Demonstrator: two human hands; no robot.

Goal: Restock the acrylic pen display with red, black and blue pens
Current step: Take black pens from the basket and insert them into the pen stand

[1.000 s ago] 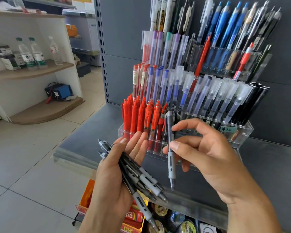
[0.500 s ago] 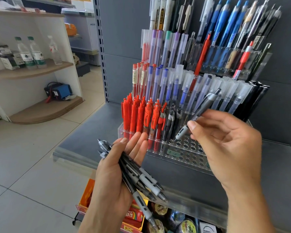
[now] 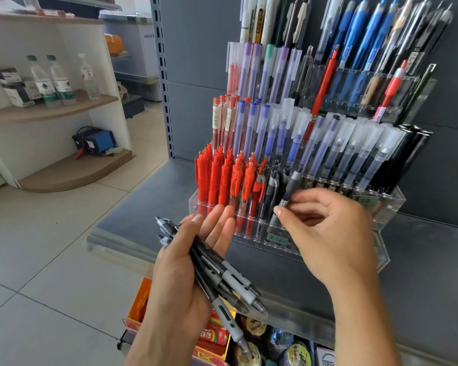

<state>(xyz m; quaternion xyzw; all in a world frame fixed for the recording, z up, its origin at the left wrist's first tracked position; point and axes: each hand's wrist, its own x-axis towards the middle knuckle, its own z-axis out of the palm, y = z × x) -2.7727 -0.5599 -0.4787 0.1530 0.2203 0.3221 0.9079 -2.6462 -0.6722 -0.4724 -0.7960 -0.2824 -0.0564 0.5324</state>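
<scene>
Stood on the grey shelf (image 3: 148,207), right of centre: tiered clear acrylic pen display (image 3: 389,202), red pens (image 3: 217,180) packed at its near-left, blue and black ones ranked farther right. Lay across the left hand (image 3: 185,260), fingers straight and apart: bundle of black pens (image 3: 222,273). Pinched by the right hand (image 3: 325,233), fingers clamped on its barrel: one black pen (image 3: 291,186), tilted into the front row.
</scene>
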